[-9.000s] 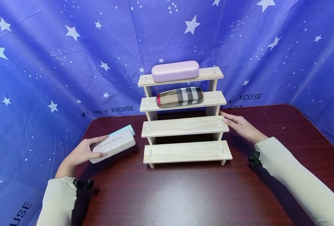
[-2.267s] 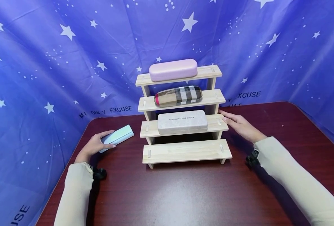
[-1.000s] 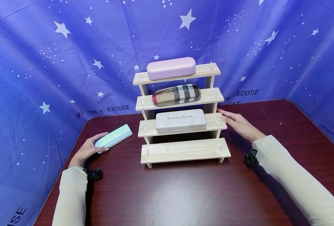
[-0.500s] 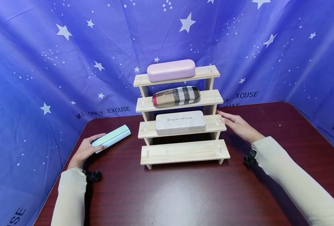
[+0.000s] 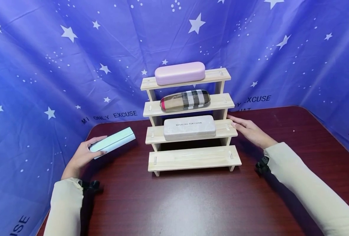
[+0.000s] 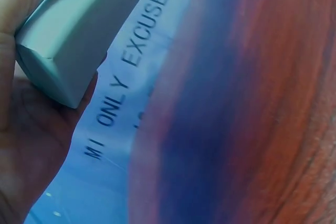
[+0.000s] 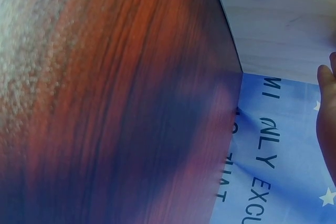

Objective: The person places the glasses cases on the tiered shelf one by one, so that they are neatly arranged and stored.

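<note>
In the head view my left hand (image 5: 81, 155) grips the near end of a mint-green glasses case (image 5: 113, 142), thumb on one long side and fingers on the other. The left wrist view shows the case (image 6: 68, 35) from its end, tilted in the grasp above the table. My right hand (image 5: 252, 133) touches the right side of a four-step wooden display stand (image 5: 193, 158), fingers straight, by the end of the second step from the bottom. On that step lies a grey glasses case (image 5: 189, 128) with printed lettering.
A plaid case (image 5: 184, 100) lies one step higher, and a pink glasses case (image 5: 179, 73) on the top step. The lowest step is bare wood. Beneath the stand is a dark red wooden table (image 5: 180, 203); a blue star-printed curtain (image 5: 118, 39) hangs behind.
The grey case went from my left hand to the stand. My left hand then took hold of the mint-green case and has raised it slightly, shifting left. My right hand stays at the stand.
</note>
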`<state>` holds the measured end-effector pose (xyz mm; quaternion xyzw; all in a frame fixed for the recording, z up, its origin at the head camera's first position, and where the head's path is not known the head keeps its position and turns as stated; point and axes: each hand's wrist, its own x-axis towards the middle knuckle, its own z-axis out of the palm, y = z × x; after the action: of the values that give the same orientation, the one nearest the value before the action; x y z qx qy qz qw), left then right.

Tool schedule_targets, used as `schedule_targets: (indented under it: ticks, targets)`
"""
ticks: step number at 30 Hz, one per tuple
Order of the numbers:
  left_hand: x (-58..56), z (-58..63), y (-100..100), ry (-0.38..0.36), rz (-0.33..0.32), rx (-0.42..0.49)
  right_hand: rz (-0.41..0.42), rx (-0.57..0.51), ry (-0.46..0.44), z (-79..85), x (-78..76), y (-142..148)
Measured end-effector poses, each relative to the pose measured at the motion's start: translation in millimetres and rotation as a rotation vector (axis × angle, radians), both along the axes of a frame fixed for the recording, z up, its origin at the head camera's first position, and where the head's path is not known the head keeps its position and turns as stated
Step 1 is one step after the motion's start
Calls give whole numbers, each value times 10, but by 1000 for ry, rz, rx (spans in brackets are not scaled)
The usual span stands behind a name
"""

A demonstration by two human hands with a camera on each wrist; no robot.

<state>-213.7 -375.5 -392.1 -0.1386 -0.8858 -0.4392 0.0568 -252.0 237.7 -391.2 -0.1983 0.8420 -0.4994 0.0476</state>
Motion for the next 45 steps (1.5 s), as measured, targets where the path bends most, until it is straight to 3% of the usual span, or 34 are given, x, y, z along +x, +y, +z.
schedule_targets:
  ticks: [5, 8, 16, 25, 30, 37, 45]
  targets:
    - [132, 310, 148, 79, -30, -48, 4, -4, -8, 11, 3, -5]
    - [177, 431, 204, 105, -47, -56, 4, -2, -3, 8, 4, -2]
    - [281, 657, 376, 195, -125, -36, 18, -13, -7, 10, 5, 4]
    - [360, 889, 685, 236, -229, -37, 17, -20, -13, 21, 13, 2]
    - [351, 906, 831, 278, -295, -49, 15, -14, -2, 13, 7, -1]
    - [200, 712, 903, 277, -374, -24, 21, -19, 0, 11, 6, 4]
    - [193, 591, 1162, 261, -495, 27, 19, -24, -7, 12, 8, 7]
